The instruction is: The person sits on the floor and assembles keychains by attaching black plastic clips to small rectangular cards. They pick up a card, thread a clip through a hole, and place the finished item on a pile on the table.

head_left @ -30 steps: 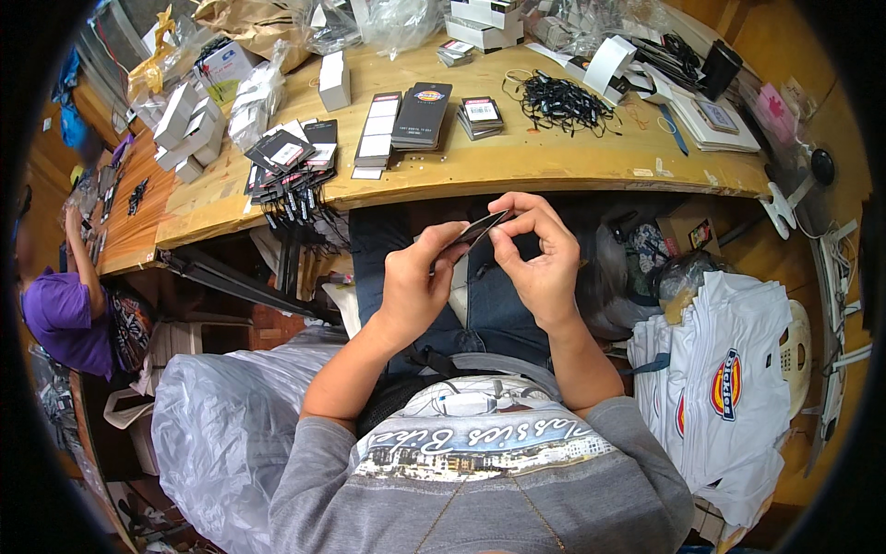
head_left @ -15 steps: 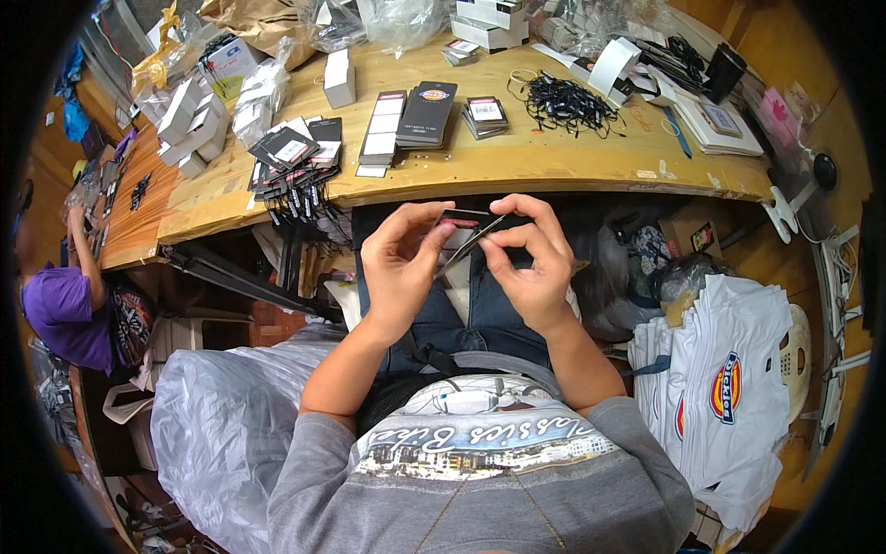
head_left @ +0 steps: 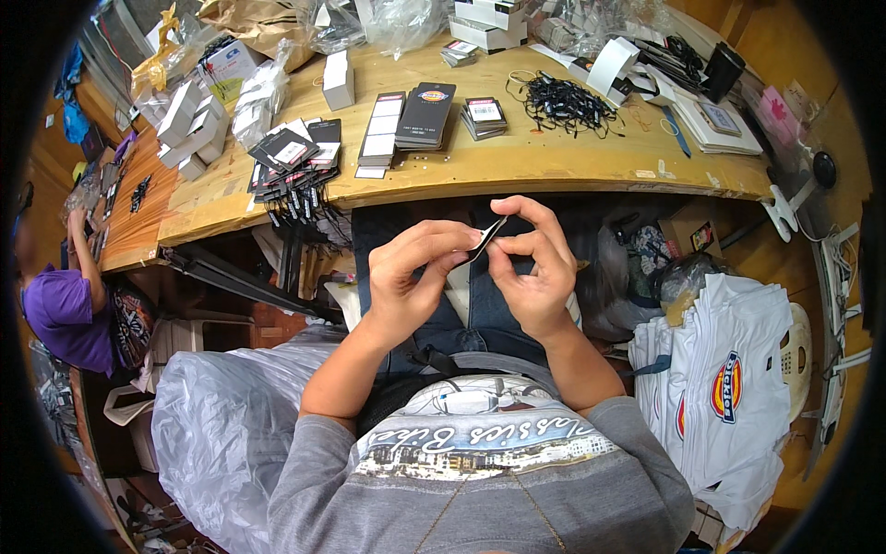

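Just below the table's front edge, my left hand [head_left: 413, 275] and my right hand [head_left: 537, 270] meet over my lap. Between their fingertips are thin hang tags [head_left: 487, 238], seen nearly edge-on, with black and white faces. Both hands pinch them; how many there are I cannot tell. On the table in front stand a stack of black hang tags [head_left: 425, 118], a row of white-labelled cards [head_left: 380, 137] and a small stack of labelled cards [head_left: 484, 118]. To the left, strung black tags [head_left: 293, 152] lie in a pile, their cords hanging over the edge.
A tangle of black cords [head_left: 570, 103] lies on the wooden table [head_left: 591, 171]. White boxes [head_left: 196, 127] stand at the left. Folded white shirts [head_left: 711, 369] are stacked at my right, a large plastic bag [head_left: 221, 415] at my left. A person in purple [head_left: 63, 319] sits far left.
My left fingers have moved right, toward my right hand. The tag that was apart in my left hand now lies against the one in my right. My right hand has hardly moved.
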Demonstrator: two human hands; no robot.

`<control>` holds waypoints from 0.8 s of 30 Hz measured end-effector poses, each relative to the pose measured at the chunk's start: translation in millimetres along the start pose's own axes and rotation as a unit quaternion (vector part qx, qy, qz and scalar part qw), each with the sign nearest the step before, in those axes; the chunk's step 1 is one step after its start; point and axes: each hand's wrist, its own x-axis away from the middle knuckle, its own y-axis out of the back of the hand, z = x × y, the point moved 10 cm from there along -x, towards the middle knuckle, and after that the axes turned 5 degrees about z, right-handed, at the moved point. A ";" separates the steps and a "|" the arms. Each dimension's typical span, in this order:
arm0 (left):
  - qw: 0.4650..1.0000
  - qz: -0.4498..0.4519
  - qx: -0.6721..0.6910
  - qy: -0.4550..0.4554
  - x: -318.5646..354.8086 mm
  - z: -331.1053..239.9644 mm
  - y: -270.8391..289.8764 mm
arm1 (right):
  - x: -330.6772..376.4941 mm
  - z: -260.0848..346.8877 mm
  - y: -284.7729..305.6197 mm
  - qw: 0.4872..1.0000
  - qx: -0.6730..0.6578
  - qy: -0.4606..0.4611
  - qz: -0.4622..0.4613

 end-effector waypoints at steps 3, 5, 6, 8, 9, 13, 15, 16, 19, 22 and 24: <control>0.998 0.058 0.021 0.022 -3.4 5.3 -3.3 | -1.3 -11.4 -5.2 0.995 -0.091 -0.026 0.037; 0.990 0.084 0.098 0.060 -2.5 19.7 -3.1 | 1.8 -20.0 -12.0 0.985 -0.148 -0.049 0.071; 0.983 0.097 0.136 0.079 -1.6 25.0 -5.2 | 1.5 -18.9 -13.6 0.985 -0.148 -0.047 0.080; 0.935 0.074 0.276 0.211 7.6 46.9 -11.2 | 1.3 -15.8 -16.0 0.983 -0.149 -0.042 0.096; 0.918 0.068 0.309 0.240 10.4 51.4 -13.9 | 1.8 -16.3 -17.5 0.981 -0.159 -0.051 0.097; 0.882 0.097 0.380 0.262 18.7 64.0 -27.8 | 9.0 -25.5 -21.1 0.959 -0.254 -0.089 0.091; 0.865 0.104 0.411 0.269 22.9 67.7 -34.3 | 10.6 -29.3 -22.0 0.937 -0.323 -0.109 0.073; 0.856 0.103 0.426 0.272 24.7 69.3 -37.3 | 12.0 -32.0 -23.7 0.932 -0.331 -0.127 0.080; 0.838 0.103 0.456 0.281 25.8 67.1 -45.2 | 15.1 -38.2 -25.8 0.918 -0.348 -0.168 0.094; 0.874 0.054 0.393 0.281 26.6 70.7 -43.1 | 13.9 -39.3 -26.6 0.918 -0.340 -0.177 0.104; 0.900 0.041 0.350 0.258 24.4 66.0 -41.3 | 10.6 -37.6 -27.6 0.924 -0.324 -0.166 0.119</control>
